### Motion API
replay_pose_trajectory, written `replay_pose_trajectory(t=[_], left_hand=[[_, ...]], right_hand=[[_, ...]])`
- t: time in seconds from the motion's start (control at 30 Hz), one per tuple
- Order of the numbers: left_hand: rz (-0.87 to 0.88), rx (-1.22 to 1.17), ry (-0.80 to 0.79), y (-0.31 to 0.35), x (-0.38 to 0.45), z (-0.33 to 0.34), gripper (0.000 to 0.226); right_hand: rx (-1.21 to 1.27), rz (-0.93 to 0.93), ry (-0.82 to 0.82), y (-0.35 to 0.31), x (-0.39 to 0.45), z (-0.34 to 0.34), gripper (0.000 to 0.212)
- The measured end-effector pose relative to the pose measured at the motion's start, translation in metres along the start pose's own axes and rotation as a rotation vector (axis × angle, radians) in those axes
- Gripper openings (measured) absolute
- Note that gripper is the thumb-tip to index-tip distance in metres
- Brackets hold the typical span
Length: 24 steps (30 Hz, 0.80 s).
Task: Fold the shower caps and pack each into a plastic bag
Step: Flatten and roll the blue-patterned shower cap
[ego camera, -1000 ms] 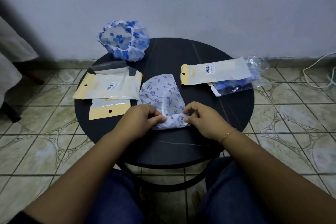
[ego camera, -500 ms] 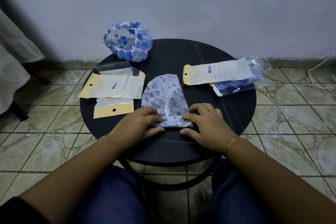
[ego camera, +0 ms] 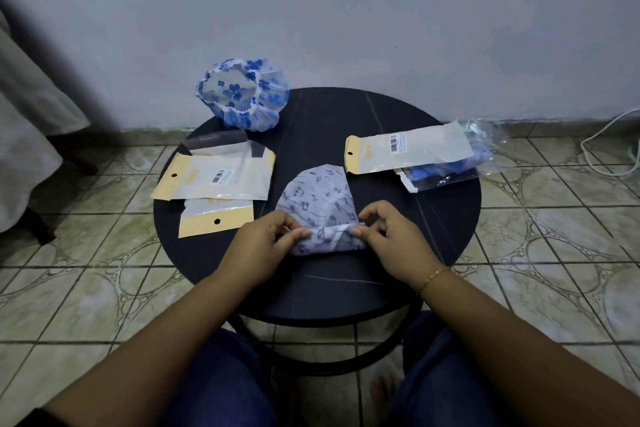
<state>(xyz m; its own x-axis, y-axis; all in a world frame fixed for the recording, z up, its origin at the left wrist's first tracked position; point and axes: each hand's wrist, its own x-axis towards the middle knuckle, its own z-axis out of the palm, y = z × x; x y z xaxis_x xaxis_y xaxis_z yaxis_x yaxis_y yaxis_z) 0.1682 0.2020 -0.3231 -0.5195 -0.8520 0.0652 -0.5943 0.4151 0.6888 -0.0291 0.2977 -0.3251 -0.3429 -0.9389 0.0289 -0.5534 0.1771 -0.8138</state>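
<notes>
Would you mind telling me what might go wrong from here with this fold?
1. The pale music-note shower cap is only pinched at its rolled near edge by the left hand and right hand; the roll may spring open.
2. The blue-flowered shower cap overhangs the round black table rim and could fall.

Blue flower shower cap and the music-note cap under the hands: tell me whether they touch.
Apart. The head view shows the blue flower cap at the table's far edge, with bare dark tabletop between it and the music-note cap.
</notes>
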Motion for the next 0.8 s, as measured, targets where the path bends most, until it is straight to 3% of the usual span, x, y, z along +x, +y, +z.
replay_pose_trajectory(t=[0.1,0.2,0.33,0.43,0.67,0.8], left_hand=[[-0.053,0.005,-0.038,0.003,0.004,0.0,0.016],[0.011,0.179,-0.013,0.003,0.004,0.004,0.014],[0.345,0.36,0.188,-0.002,0.004,0.01,0.016],[0.586,0.426,0.113,-0.007,0.009,0.01,0.023],[0.424,0.3,-0.151,-0.009,0.011,-0.003,0.055],[0.205,0.121,-0.131,-0.002,0.015,-0.008,0.032]], right_hand=[[-0.022,0.048,0.02,0.001,0.005,0.004,0.015],[-0.122,0.006,0.049,0.002,0.004,0.008,0.012],[-0.316,-0.129,0.138,0.003,0.001,0.01,0.012],[-0.431,-0.28,0.172,0.006,0.003,0.007,0.012],[-0.602,-0.233,-0.133,0.005,0.002,-0.006,0.057],[-0.493,-0.206,-0.093,0.002,0.003,-0.008,0.035]])
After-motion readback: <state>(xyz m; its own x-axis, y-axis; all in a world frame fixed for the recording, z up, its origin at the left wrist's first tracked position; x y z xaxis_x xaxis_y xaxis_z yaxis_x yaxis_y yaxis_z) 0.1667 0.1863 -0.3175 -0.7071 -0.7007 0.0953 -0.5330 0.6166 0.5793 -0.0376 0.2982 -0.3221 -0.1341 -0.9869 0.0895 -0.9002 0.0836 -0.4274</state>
